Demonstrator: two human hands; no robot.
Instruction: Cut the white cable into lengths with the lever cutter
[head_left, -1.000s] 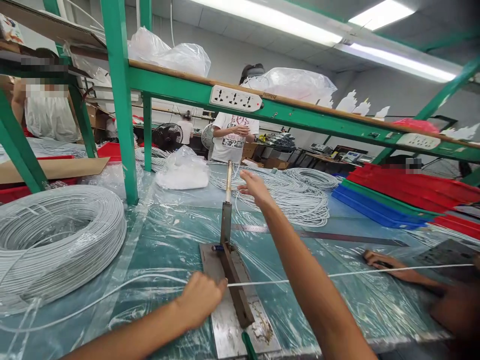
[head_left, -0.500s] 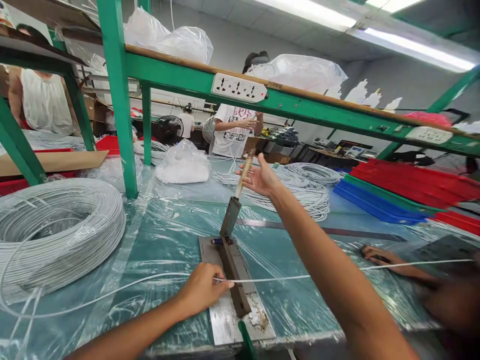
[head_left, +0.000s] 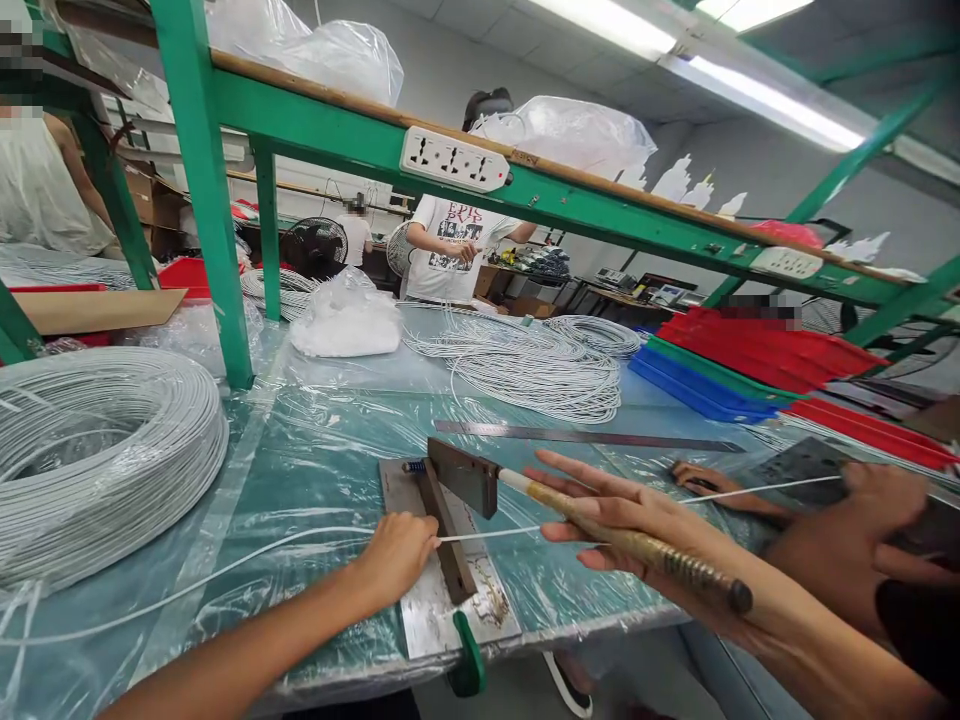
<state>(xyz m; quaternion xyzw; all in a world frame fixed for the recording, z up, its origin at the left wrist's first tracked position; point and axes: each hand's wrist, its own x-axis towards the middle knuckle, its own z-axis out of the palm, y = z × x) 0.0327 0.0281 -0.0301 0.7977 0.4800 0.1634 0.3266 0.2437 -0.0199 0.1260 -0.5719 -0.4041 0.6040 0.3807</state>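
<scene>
My left hand [head_left: 401, 555] pinches a thin white cable [head_left: 330, 533] beside the steel bar of a hand lever cutter [head_left: 448, 530]. The cable crosses that bar and runs on to the right. My right hand [head_left: 622, 515] has its fingers stretched out along the cutter's long lever handle [head_left: 637, 540], which lies across the palm without the fingers wrapped round it. The cutter's blade [head_left: 465, 478] is tilted down to the right, over the cable. A green clamp [head_left: 468, 655] sits on the base plate at the table's front edge.
A large cable coil [head_left: 112, 460] stands left, with loose coils [head_left: 540, 370] behind. A steel ruler [head_left: 585, 436] lies beyond the cutter. At right, a co-worker's hand [head_left: 885, 492] is at the cable's far end. Stacked trays [head_left: 750, 360] stand back right, below a green shelf [head_left: 337, 130].
My right hand has brought the lever from nearly upright down to the right, and the blade has swung down with it. My left hand keeps its pinch on the cable. The view has shifted slightly.
</scene>
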